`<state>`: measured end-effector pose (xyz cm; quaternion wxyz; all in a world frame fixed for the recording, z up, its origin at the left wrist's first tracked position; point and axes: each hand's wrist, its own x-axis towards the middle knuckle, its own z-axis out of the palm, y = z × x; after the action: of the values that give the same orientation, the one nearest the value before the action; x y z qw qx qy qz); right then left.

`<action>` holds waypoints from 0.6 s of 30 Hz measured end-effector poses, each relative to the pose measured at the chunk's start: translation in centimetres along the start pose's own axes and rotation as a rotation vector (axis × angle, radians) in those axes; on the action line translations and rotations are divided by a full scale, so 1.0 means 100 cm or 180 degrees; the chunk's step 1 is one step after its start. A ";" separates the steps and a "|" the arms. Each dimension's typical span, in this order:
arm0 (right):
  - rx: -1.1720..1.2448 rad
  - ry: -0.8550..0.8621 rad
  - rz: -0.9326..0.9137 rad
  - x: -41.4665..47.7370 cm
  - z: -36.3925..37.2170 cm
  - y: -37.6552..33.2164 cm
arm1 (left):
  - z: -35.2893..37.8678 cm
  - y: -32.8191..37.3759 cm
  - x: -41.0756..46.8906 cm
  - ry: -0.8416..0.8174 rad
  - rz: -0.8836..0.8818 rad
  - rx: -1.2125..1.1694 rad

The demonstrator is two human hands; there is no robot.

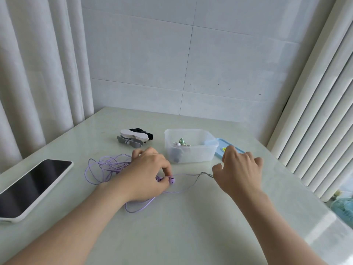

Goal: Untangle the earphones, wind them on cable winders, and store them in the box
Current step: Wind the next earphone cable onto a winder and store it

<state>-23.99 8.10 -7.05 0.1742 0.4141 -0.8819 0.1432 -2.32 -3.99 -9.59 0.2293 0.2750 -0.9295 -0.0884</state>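
A tangle of purple earphones [107, 167] lies on the pale table, its cord looping toward me. My left hand [147, 173] rests over the tangle and pinches a purple earbud [172, 181] between thumb and fingertips. My right hand [238, 173] hovers to the right with fingers curled; a thin stretch of cord [202, 174] runs to its thumb, and the pinch itself is hidden. A clear plastic box [191, 146] stands behind the hands, with a wound earphone inside. A pile of cable winders [133, 139], white, grey and black, lies left of the box.
A smartphone [32, 188] in a white case lies face up at the left table edge. The box's blue lid [229, 150] leans behind my right hand. Curtains hang on the left, a ribbed radiator stands right, and a tiled wall closes the back.
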 end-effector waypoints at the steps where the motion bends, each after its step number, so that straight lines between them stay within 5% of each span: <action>1: -0.0235 -0.0110 -0.0039 -0.001 0.000 0.001 | 0.000 0.000 0.000 0.0048 0.0015 0.0000; 4: -0.0768 -0.0102 -0.0072 -0.002 -0.001 0.002 | 0.002 -0.003 0.002 0.0273 -0.0044 -0.0014; 9: -0.0528 0.0150 -0.0130 0.007 0.000 0.011 | -0.001 -0.010 0.007 0.0911 -0.0055 -0.0095; 14: 0.1752 0.0355 -0.0442 0.010 0.008 -0.002 | -0.006 -0.007 0.008 0.1196 0.0048 -0.0676; 18: 0.2860 -0.0176 -0.1053 -0.009 -0.005 -0.025 | -0.009 0.004 0.007 0.1079 0.0272 -0.0888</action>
<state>-21.42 7.42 -6.73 -0.0250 0.5868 -0.6593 0.4695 -2.56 -4.10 -8.47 0.4217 0.2119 -0.8672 -0.1589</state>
